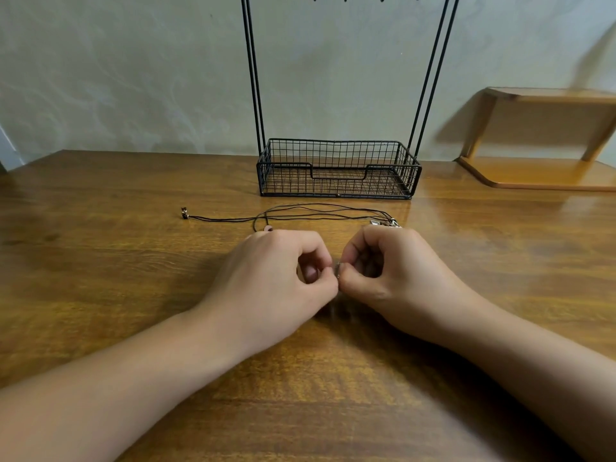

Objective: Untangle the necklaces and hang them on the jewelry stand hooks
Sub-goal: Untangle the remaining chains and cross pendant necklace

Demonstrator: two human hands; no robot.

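1. Two bare forearms enter from the lower corners of the view, and no sleeve covers either one as far as the picture's edge.
2. The left hand [276, 278] wears no ring, watch, bracelet or glove on the parts that show.
3. The right hand [393, 275] is likewise bare, with nothing worn at the wrist.
4. The fingers [311, 273] have short, unpainted nails; one nail on the left hand shows plainly.
5. Both wrists are plain, with no band, cord or marking visible on them.
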